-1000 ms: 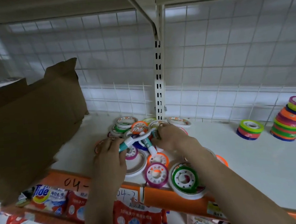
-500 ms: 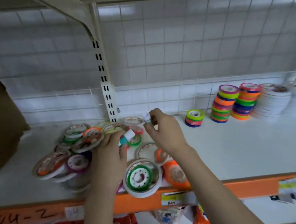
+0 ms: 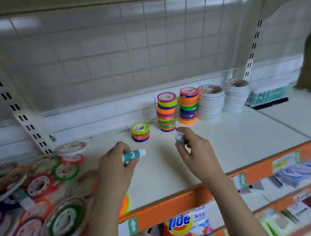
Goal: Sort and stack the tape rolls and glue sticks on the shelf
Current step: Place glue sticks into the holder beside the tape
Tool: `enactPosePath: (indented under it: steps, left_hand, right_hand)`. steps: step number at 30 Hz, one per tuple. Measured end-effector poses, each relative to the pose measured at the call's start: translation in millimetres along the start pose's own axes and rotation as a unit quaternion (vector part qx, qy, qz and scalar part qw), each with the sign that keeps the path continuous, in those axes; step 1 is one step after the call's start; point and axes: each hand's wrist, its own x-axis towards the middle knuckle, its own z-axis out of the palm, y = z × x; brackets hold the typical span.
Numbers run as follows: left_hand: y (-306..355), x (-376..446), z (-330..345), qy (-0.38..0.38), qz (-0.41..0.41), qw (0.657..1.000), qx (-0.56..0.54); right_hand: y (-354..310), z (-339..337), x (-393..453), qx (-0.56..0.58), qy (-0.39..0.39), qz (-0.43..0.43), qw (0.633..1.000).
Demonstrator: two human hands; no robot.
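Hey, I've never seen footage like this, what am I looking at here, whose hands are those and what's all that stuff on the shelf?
No machine here: a camera worn on a person's head looks forward and down at their own hands. The left hand holds a teal glue stick lying sideways; the right hand pinches a second glue stick upright. On the white shelf a loose pile of tape rolls lies at left. Behind stand a short colourful stack, two taller stacks and white roll stacks.
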Motion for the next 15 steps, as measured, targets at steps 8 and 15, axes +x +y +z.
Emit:
enactPosePath:
  steps: [8, 15]
  left_hand:
    - [95, -7, 83, 0.03, -0.007, 0.999, -0.02]
    - [141, -27, 114, 0.03, -0.037, 0.999, -0.009]
  right_hand:
    - [92, -73, 13, 0.05, -0.069, -0.031, 0.996]
    - [135, -100, 12, 0.082, -0.099, -0.046, 0.991]
